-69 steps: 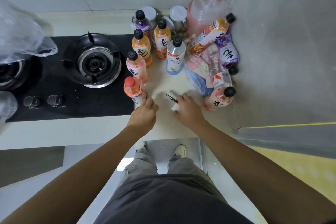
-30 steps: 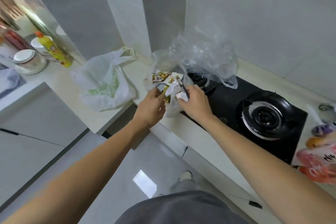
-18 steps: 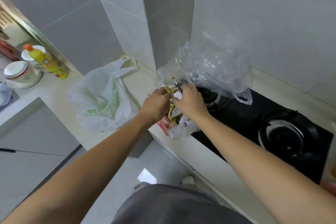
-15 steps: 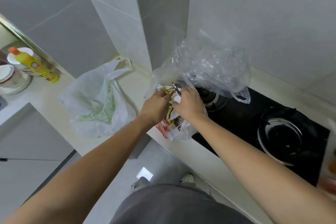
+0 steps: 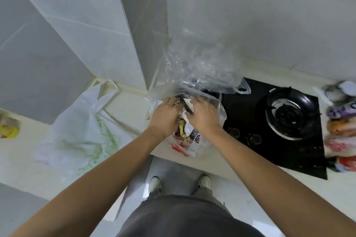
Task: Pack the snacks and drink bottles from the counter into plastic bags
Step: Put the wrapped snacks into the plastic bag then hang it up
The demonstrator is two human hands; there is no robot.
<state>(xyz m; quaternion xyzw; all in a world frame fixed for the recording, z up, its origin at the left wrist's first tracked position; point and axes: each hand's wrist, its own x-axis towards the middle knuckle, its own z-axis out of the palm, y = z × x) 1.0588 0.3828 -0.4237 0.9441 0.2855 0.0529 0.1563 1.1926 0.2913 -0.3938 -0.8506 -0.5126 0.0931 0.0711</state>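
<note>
Both at the clear bag's (image 5: 194,140) mouth: left hand (image 5: 165,119) pressing snacks (image 5: 182,131) down, fingers hidden; right hand (image 5: 202,117) pinching a dark pen (image 5: 185,104).

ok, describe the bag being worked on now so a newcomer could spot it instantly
Start at the black gas hob; just off its left edge, at the counter's front edge, sits a clear bag of snacks. Left hand and right hand both work at its mouth. Unlike the opaque white bag further left and the empty crumpled clear plastic behind it, red and yellow packets show through it.
</note>
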